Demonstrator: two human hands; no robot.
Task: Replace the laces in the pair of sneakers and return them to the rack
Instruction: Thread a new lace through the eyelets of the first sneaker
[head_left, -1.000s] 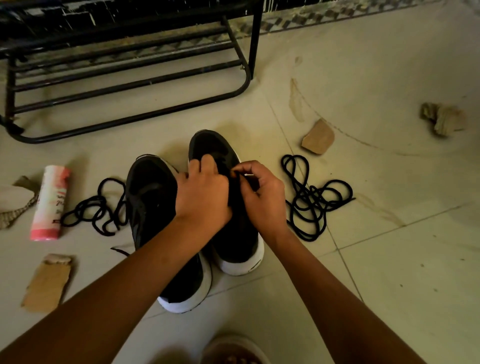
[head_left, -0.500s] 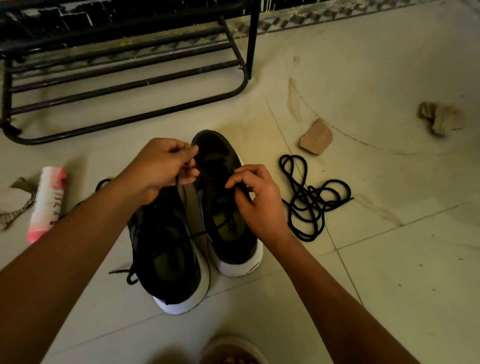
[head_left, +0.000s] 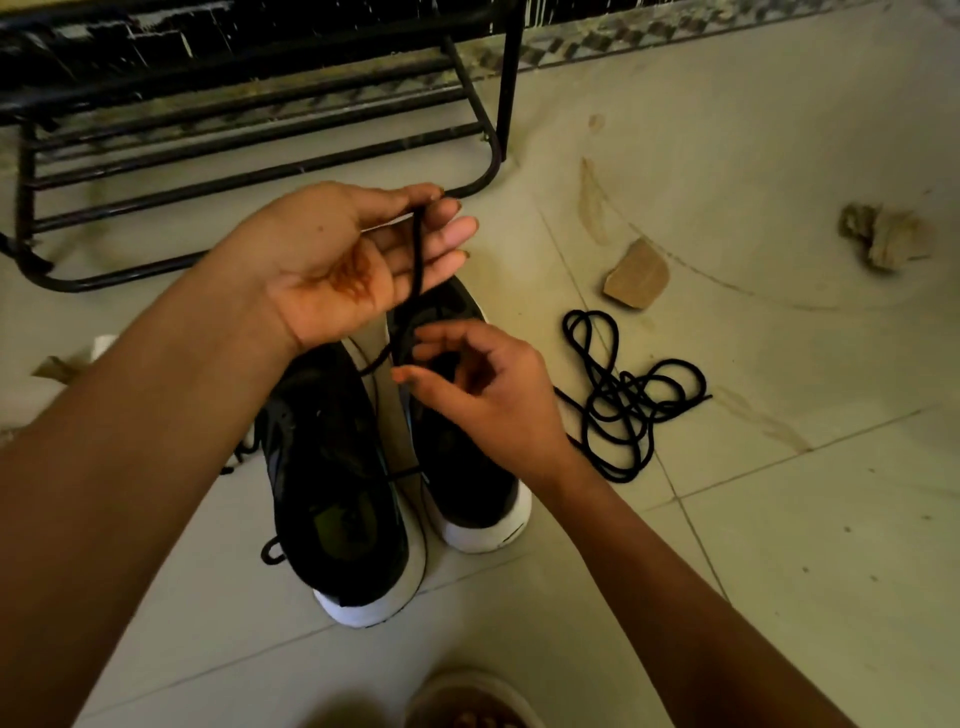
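Head view: two black, white-soled sneakers stand side by side on the tiled floor (head_left: 779, 545), heels toward the person and toes toward the black metal rack (head_left: 260, 171) just beyond them. The left hand (head_left: 343, 260) is raised palm-up above the toes, pinching a black lace (head_left: 417, 254) between thumb and forefinger, its other fingers spread. From that pinch the lace drops across the palm toward the person and down to the gap between the left sneaker (head_left: 332, 493) and the right sneaker (head_left: 467, 483). The right hand (head_left: 483, 400) hovers over the right sneaker's throat with fingers loosely curled, thumb and forefinger apart; whether they touch the lace cannot be told. It is the hand nearer the eyelets, so the threading likely falls to it while the left keeps the strand taut along the shoe's length. A loose lace coil (head_left: 623, 400) lies on the floor just right of the pair, a cardboard scrap (head_left: 636, 273) beyond it.
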